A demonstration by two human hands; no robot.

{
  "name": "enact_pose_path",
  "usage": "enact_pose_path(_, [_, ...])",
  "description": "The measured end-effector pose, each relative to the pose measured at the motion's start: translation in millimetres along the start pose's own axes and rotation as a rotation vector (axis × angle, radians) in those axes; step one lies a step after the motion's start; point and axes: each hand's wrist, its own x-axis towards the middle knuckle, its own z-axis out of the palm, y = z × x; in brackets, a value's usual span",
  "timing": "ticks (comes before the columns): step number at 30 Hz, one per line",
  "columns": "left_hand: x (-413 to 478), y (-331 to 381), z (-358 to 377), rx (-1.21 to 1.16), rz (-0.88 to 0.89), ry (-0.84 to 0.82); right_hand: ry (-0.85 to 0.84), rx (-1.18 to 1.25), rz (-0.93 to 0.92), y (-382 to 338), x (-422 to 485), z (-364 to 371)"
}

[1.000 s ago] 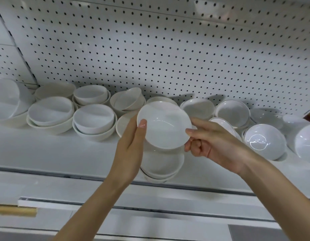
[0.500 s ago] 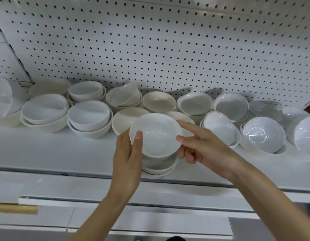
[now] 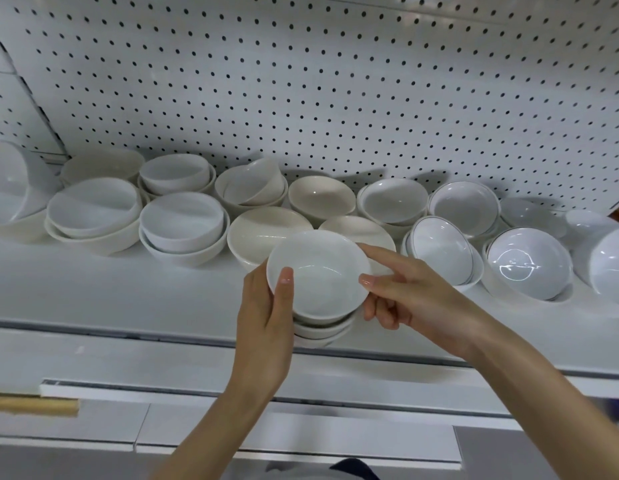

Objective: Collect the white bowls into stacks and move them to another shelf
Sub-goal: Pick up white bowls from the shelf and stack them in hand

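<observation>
A small stack of white bowls stands near the front edge of the white shelf. The top bowl sits nested in the stack. My left hand grips the stack's left side, thumb over the top bowl's rim. My right hand holds the right rim of the top bowl with thumb and forefinger. Many more white and cream bowls lie in loose rows along the back of the shelf, some nested in pairs.
A white pegboard wall rises behind the bowls. Glossy white bowls crowd the shelf's right end. Below the shelf runs a white rail with a wooden strip at the left.
Both hands have lowered the top bowl from a tilted, raised position down into the stack. The view has shifted slightly upward.
</observation>
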Motion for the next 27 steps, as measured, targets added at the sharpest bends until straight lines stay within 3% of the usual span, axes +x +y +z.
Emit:
enact_pose_path(15, [1,2,-2,-0.040,-0.005,-0.044,-0.014,-0.105,0.020,4,0,-5])
enact_pose_path(20, [12,7,-10,-0.049,0.006,-0.060,0.184,-0.178,-0.031,-13,17,-49])
enact_pose_path(27, [19,5,-10,-0.001,0.007,-0.016,0.359,-0.701,-0.005,-9,67,-129])
